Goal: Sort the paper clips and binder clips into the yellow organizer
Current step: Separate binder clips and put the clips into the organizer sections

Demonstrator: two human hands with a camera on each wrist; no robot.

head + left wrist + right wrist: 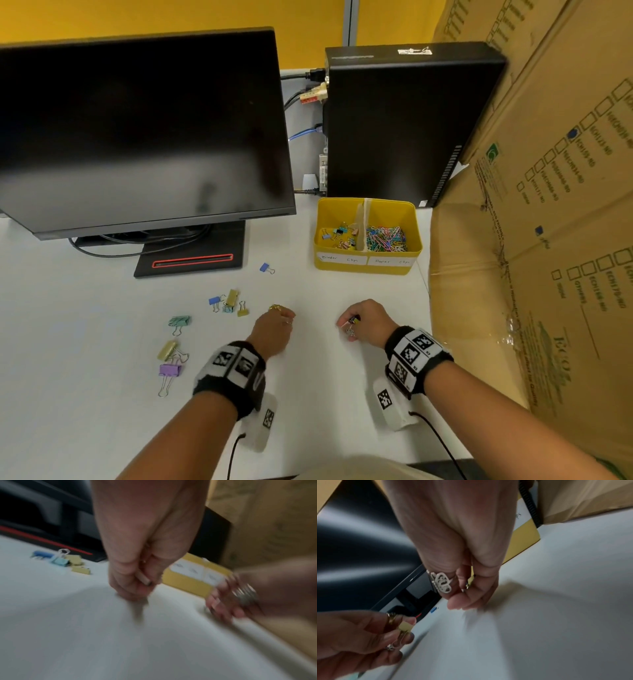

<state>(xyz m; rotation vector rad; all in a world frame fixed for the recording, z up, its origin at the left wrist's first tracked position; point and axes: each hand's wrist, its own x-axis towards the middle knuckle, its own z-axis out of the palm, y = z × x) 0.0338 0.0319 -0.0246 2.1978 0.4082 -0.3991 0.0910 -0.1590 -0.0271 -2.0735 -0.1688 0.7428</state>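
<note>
Your left hand (368, 635) pinches a small yellow metal binder clip (405, 626) at lower left; your right hand (363, 322) curls around another yellow clip (470, 580), centre frame.

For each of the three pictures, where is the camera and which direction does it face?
Head: above the white desk, looking down and forward; both forearms show.
Left wrist: along the left hand toward the yellow plastic organizer; blurred.
Right wrist: along the right hand toward the black monitor.
Shared: both wrist views show the other hand.
</note>
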